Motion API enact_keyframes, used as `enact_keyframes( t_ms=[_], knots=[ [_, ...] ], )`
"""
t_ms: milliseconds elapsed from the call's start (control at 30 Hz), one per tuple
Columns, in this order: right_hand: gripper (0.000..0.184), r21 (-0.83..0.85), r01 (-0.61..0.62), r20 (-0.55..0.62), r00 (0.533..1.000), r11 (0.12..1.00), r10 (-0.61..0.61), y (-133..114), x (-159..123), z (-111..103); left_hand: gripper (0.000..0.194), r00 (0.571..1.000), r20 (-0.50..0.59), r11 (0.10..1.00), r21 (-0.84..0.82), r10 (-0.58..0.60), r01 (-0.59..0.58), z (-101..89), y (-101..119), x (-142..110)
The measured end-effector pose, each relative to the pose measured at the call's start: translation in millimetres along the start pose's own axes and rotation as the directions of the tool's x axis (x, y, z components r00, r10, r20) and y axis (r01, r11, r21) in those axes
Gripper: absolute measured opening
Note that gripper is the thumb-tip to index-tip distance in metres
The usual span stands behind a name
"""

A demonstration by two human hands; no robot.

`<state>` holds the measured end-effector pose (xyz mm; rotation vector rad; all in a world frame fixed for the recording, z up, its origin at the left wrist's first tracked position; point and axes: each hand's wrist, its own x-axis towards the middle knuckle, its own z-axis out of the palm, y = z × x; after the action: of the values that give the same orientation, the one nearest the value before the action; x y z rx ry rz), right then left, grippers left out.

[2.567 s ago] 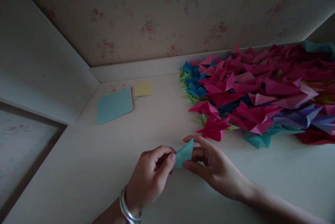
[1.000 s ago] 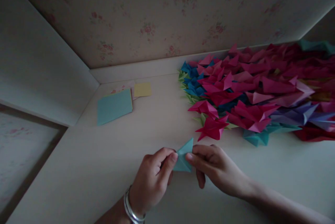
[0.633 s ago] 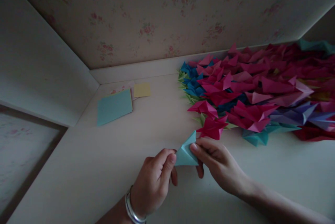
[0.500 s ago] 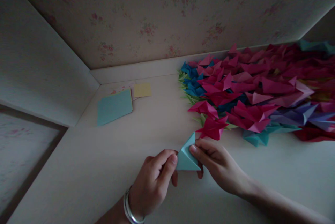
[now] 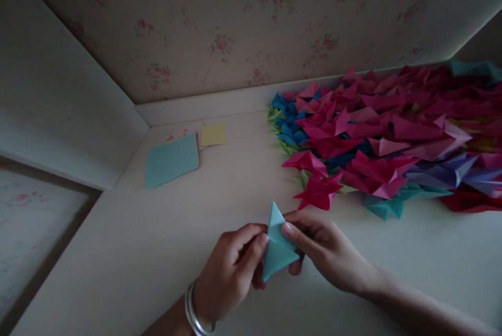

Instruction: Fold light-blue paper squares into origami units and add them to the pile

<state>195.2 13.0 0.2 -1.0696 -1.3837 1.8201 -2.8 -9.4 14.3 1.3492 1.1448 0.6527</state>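
A folded light-blue origami paper is held between my two hands above the white table. My left hand, with silver bangles at the wrist, pinches its left edge between thumb and fingers. On the right edge, my right hand grips it with the thumb on top and the fingers behind. One narrow point of the paper sticks up between the hands, another points down. The fingertips behind the paper are partly hidden. Just beyond my right hand lies a magenta folded paper flower.
Many folded paper pieces in pink, blue, green and purple fill the right back of the table. At left lie light-blue sheets and a small yellow sheet. A floral wall rises behind.
The light-blue paper has turned in my hands: its upper tip moved left and its lower corner now points down. My right hand shifted slightly left. The things on the table stayed put.
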Motion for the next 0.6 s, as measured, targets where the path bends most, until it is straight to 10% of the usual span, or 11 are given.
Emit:
enact_keyframes(
  t_ms=[233,600],
  knots=[
    [0.039,-0.107,0.01,-0.016,1.0,0.994,-0.012,-6,-6,3,0.026,0.976,-0.152,0.906,0.416,0.156,-0.08,2.8,-3,2],
    [0.032,-0.026,0.049,-0.018,0.999,0.998,-0.049,-6,-4,-1,0.033,1.0,-0.013,0.977,-0.212,0.003,-0.005,0.6,7,4]
  ],
)
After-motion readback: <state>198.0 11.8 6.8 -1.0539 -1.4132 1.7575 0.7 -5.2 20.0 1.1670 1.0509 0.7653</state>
